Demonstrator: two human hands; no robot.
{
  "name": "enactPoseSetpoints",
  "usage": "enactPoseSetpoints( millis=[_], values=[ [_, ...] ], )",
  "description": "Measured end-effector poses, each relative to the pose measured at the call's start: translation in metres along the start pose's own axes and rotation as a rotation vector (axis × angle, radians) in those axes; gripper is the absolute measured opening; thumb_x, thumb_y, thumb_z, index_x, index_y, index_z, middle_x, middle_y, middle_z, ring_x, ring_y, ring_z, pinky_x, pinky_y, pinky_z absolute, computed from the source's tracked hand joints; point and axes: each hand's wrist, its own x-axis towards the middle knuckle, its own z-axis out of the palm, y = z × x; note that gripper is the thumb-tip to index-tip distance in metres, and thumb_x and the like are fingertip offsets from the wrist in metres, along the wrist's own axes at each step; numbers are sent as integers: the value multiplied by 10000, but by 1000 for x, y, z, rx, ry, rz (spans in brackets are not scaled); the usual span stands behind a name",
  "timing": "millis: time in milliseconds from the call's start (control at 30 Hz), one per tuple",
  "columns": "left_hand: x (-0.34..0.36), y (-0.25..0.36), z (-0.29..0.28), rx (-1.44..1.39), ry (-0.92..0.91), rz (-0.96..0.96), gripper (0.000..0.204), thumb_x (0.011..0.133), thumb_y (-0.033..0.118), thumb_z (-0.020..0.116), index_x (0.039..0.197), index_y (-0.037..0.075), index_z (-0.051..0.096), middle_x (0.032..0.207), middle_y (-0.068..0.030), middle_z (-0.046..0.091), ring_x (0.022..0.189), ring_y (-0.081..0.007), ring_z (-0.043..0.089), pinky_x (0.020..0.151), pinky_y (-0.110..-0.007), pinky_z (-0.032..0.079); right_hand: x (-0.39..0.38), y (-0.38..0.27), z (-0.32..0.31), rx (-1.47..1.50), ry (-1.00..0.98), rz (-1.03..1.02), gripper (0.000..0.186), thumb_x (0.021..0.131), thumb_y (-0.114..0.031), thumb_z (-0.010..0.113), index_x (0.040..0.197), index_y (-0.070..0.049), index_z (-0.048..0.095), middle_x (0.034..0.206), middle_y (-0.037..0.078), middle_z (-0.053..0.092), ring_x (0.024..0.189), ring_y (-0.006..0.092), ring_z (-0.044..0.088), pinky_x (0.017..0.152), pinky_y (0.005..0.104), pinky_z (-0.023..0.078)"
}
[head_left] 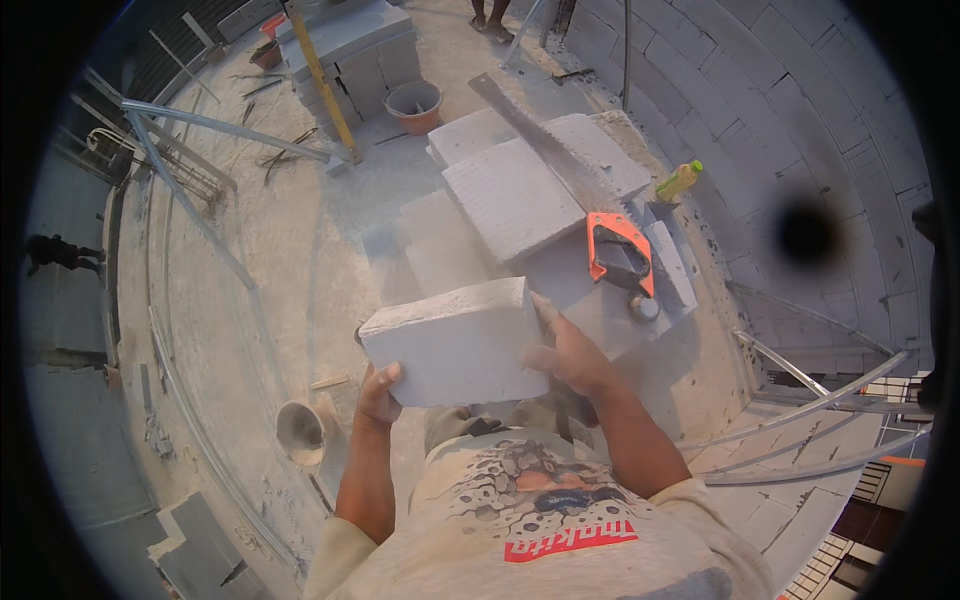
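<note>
A pale grey lightweight concrete block (450, 345) is held up in front of my body, with a rough top edge. My left hand (380, 393) grips its left end, thumb on the near face and the other fingers hidden behind. At the right end, my right hand (568, 348) is closed on the block, slightly blurred. Just beyond lie more blocks (510, 195) in a low pile. Across them rests a handsaw (545, 140) with an orange and black handle (620, 255), its blade pointing away from me.
A green-capped bottle (680, 181) and a small round container (644, 308) are by the pile. Buckets (414, 106) stand farther off and at lower left (301, 432). A yellow level (322, 85) leans on stacked blocks (350, 50). Metal poles (190, 190) stand left; a block wall (780, 110) rises right.
</note>
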Motion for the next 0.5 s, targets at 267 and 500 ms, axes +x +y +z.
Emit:
enactPoseSetpoints(
  millis=[267, 500],
  values=[
    [0, 29, 6, 399, -229, -171, 994, 577, 314, 862, 1390, -38, 411, 1285, -151, 552, 1220, -267, 533, 1025, -391, 426, -76, 70, 63, 59, 294, 17, 1020, 712, -554, 789, 1437, 42, 390, 1416, 251, 452, 1345, 367, 427, 1106, 446, 350],
    [5, -49, 27, 1320, -339, 22, 892, 545, 260, 884, 1288, -21, 478, 1182, -199, 600, 1133, -364, 584, 963, -435, 462, -157, 220, 46, -293, 727, 551, 771, 813, -493, 720, 1308, 69, 534, 1220, 289, 613, 1186, 378, 585, 1001, 411, 460]
  ],
)
